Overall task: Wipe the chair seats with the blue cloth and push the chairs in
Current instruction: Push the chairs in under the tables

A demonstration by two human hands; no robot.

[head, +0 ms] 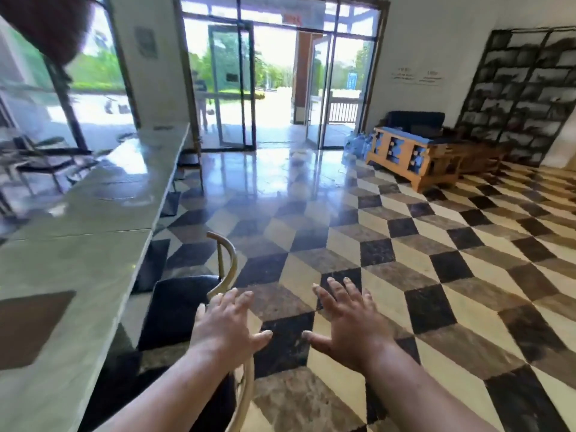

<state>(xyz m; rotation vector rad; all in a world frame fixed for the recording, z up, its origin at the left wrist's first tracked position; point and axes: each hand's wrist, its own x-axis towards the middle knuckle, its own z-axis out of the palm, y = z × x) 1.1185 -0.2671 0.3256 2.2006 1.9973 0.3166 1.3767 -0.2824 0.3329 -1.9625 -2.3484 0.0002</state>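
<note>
A chair with a black seat (177,304) and a curved gold back rail (229,266) stands beside the long pale table (93,213), its seat partly under the table edge. My left hand (226,325) is flat, fingers spread, over the back rail; whether it touches is unclear. My right hand (346,319) hovers open over the floor to the right, holding nothing. No blue cloth is in view. More dark chairs (46,163) stand on the table's far side.
Checkered floor (405,244) stretches to the right and ahead. A wooden bench (414,160) with blue cushions and water bottles stands at the back right, by a dark lattice shelf (523,95). Glass doors (274,88) lie ahead; a person stands outside.
</note>
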